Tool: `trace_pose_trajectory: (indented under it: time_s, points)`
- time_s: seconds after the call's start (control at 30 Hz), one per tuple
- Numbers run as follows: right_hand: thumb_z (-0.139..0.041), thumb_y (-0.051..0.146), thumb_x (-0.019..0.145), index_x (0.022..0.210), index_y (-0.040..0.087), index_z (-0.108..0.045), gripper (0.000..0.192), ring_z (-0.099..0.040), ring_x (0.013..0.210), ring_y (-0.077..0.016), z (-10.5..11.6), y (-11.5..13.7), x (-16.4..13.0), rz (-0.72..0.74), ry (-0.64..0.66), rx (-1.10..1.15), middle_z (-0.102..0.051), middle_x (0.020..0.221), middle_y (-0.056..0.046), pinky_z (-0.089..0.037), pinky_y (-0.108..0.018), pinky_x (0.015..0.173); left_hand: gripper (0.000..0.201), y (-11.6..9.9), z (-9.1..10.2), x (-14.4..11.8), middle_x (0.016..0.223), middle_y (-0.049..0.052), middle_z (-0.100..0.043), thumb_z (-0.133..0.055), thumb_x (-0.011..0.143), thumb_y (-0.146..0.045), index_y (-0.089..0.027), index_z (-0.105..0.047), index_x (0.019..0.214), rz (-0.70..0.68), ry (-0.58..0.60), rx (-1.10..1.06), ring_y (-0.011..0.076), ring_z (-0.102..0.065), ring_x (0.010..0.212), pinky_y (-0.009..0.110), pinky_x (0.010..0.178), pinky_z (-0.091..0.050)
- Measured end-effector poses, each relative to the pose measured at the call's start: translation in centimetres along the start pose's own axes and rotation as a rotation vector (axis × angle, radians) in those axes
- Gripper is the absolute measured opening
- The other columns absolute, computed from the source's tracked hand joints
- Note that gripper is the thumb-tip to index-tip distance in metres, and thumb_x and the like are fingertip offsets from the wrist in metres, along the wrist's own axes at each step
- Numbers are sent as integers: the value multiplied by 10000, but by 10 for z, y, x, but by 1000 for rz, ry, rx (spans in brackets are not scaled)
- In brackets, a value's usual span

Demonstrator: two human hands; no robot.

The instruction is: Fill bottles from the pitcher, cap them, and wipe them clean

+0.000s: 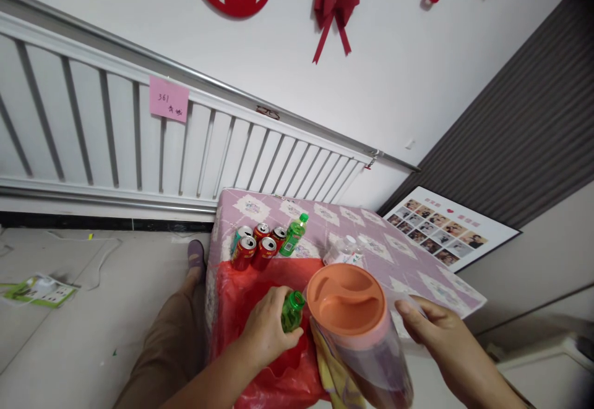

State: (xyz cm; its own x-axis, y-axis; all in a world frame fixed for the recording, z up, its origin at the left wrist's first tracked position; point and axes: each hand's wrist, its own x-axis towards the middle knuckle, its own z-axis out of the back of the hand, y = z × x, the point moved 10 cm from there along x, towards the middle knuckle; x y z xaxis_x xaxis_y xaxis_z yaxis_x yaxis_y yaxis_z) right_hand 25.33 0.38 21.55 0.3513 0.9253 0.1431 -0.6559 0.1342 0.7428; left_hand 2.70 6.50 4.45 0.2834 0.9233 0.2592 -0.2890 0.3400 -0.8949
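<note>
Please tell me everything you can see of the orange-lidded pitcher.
The pitcher has a clear, plastic-looking body, seemingly with dark liquid low inside. Its round, recessed orange lid is on. The right hand holds it at the side. It leans in view, beside a yellow cloth; any support below is unclear.

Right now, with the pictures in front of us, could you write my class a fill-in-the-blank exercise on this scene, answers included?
1. The left grip holds a bottle coloured ____.
2. The right grip holds a pitcher with an ____ lid.
3. The cans number ____.
4. In the picture, the pink note is ____ of the red bow.

Answers: green; orange; five; left.
</note>
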Motion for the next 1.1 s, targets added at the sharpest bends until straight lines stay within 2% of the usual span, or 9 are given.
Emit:
trace_pose_trajectory:
  time_s: [0.2,0.47,0.77,0.93,1.1]
  points:
    - [-700,712,541,457,218,-604,511,-355,505,-140,1,-4,1,-15,-3,8,-473,504,-3,-306,-268,464,541,-2,1,-1,1092,84,-612,-716,637,-191,-202,-519,1140,-11,0,-5,270,-604,1017,409,920,-488]
    - [-703,726,549,506,204,-670,525,-445,539,-166,-2,-3,3,2,29,-2,-553,545,-23,-383,-275,485,537,0,2,-1,1086,66,-620,-725,634,-191,-231,-527,1131,-11,-20,-18,260,-607,1014,385,917,-485]
    - [-719,706,539,536,196,-694,510,-513,590,-202,-2,-8,9,-12,24,-17,-595,576,-35,-431,-308,563,549,-2,1,0,1115,96,-612,-708,654,-219,-199,-513,1166,-4,11,-9,283,-607,1041,418,938,-484]
    - [-717,695,538,514,201,-680,496,-524,618,-214,-3,-3,10,2,28,-47,-609,583,-38,-434,-305,574,550,-3,1,-1,1118,89,-611,-705,654,-217,-208,-504,1166,-14,4,-8,276,-606,1043,412,935,-485]
    - [-715,675,555,496,199,-657,483,-501,572,-186,-2,4,10,39,23,-70,-587,550,-26,-430,-280,539,550,-2,0,-2,1104,91,-611,-706,657,-219,-200,-511,1170,-32,0,-16,281,-607,1025,424,921,-489]
